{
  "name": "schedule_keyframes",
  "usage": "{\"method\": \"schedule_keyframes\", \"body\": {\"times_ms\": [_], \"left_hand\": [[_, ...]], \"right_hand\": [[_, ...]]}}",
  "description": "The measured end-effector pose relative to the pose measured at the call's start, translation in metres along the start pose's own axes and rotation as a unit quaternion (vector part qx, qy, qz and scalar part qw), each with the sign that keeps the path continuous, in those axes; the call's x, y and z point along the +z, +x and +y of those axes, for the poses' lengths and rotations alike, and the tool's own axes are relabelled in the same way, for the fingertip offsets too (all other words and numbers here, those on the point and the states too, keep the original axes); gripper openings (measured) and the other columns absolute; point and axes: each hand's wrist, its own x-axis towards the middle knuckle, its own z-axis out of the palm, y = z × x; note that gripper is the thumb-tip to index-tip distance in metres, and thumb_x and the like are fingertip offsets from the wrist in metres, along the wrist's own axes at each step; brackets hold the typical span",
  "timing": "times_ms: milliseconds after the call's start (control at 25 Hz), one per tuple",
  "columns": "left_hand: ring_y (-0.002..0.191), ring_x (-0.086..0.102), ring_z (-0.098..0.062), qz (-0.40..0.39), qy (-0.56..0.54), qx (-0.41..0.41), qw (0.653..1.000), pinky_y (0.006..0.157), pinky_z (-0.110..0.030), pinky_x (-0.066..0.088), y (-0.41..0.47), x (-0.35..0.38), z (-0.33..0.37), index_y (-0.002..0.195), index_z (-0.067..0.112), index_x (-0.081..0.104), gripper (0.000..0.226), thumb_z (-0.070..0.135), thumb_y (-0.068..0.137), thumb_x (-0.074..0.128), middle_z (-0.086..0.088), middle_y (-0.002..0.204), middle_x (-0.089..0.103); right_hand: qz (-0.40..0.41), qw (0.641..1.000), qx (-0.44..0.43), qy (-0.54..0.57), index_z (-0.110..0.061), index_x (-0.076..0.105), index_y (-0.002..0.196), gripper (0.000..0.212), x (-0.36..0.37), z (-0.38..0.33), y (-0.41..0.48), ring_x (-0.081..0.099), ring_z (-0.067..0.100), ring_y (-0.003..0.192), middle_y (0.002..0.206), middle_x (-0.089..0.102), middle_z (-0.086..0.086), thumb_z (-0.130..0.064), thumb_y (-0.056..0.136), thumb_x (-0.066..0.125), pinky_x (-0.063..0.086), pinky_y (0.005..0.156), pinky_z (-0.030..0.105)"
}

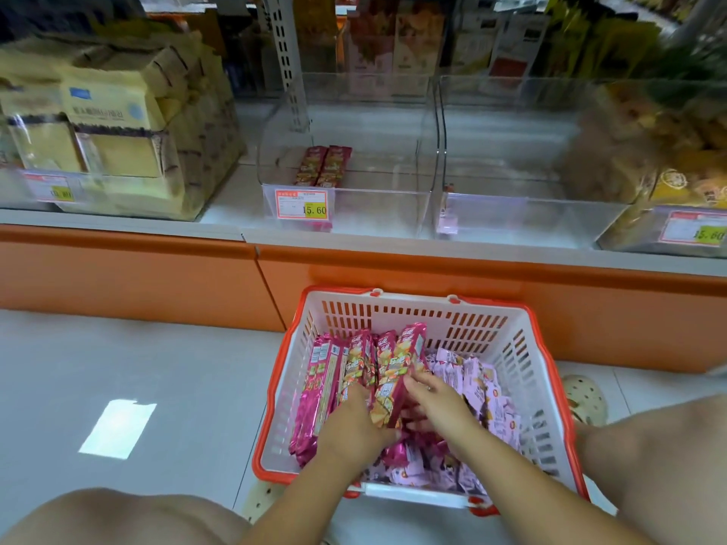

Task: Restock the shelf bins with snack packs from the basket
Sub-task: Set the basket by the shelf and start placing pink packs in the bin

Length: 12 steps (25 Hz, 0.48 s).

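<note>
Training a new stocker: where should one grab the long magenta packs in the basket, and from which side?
Probably near ends, from above: the long magenta packs lean side by side, far ends raised, so left hand and right hand can clamp several between them.

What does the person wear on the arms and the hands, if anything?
Nothing that shows. The left hand and the right hand are bare, without gloves. The left forearm and the right forearm are bare too: no sleeve, no watch, no bracelet.
</note>
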Motion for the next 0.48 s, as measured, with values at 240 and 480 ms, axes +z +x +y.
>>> {"method": "schedule_keyframes", "body": {"times_ms": [240,480], "left_hand": [[0.088,0.062,-0.005,0.007,-0.152,0.058,0.987,0.065,-0.013,0.044,-0.022,-0.004,0.01,0.129,0.028,0.044,0.064,0.041,0.076,0.077,0.017,0.103,0.058],[0.094,0.071,-0.019,-0.104,-0.444,-0.009,0.89,0.083,-0.035,0.058,-0.024,-0.024,-0.004,0.122,0.027,0.059,0.042,0.013,0.084,0.071,-0.007,0.1,0.074]], "right_hand": [[-0.033,0.982,-0.021,0.186,-0.012,0.058,0.122,0.034,-0.005,-0.017,0.002,0.071,0.022,0.089,0.105,0.073,0.006,-0.022,0.09,0.065,0.056,0.07,0.032],[-0.069,0.978,-0.073,0.182,-0.021,0.058,0.123,0.032,-0.009,-0.027,-0.006,0.07,0.023,0.096,0.104,0.074,0.002,-0.013,0.092,0.06,0.055,0.077,0.034]]}}
